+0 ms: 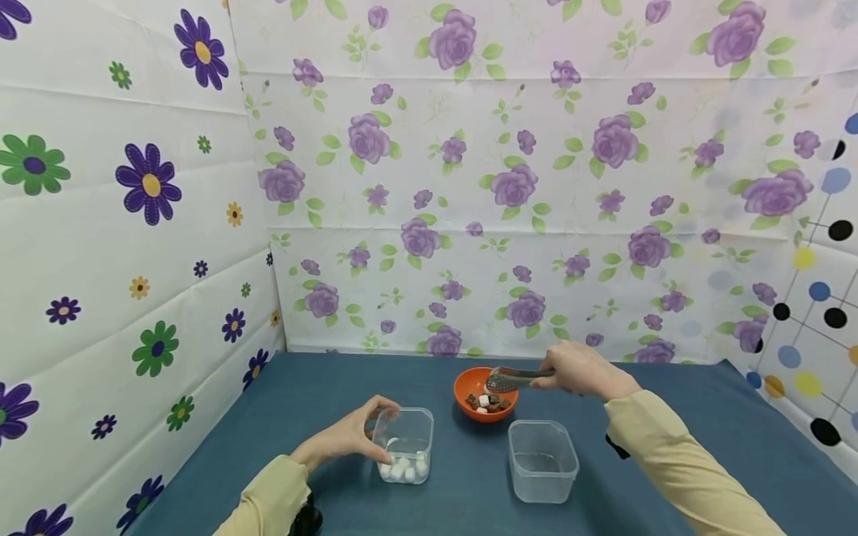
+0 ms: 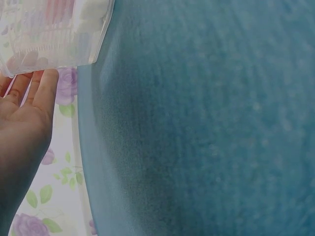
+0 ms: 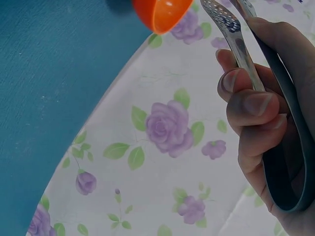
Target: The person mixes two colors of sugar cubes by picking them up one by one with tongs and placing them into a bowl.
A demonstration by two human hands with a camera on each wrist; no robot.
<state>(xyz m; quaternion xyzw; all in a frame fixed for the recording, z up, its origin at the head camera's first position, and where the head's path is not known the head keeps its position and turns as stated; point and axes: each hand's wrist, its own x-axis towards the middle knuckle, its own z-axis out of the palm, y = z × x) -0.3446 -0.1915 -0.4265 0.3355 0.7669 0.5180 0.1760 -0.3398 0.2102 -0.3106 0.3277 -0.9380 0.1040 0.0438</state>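
My right hand (image 1: 579,368) grips metal tongs (image 1: 511,379) with perforated heads, held over an orange bowl (image 1: 459,398). Brown chunks (image 1: 494,407) and a few small white pieces lie in the bowl. In the right wrist view, fingers and thumb wrap the dark handles of the tongs (image 3: 283,187), whose two arms stand slightly apart. My left hand (image 1: 351,434) holds a clear plastic container (image 1: 424,428) by its left side, thumb in front and fingers behind. White marshmallow-like pieces (image 1: 404,470) cover its bottom. The left wrist view shows the fingertips at the container (image 2: 49,54).
A second clear plastic container (image 1: 543,487) stands front right of the bowl. Everything sits on a blue-covered table (image 1: 469,514). Flower-patterned sheets (image 1: 415,290) rise along the table's back and left, and a dotted one (image 1: 824,350) on the right.
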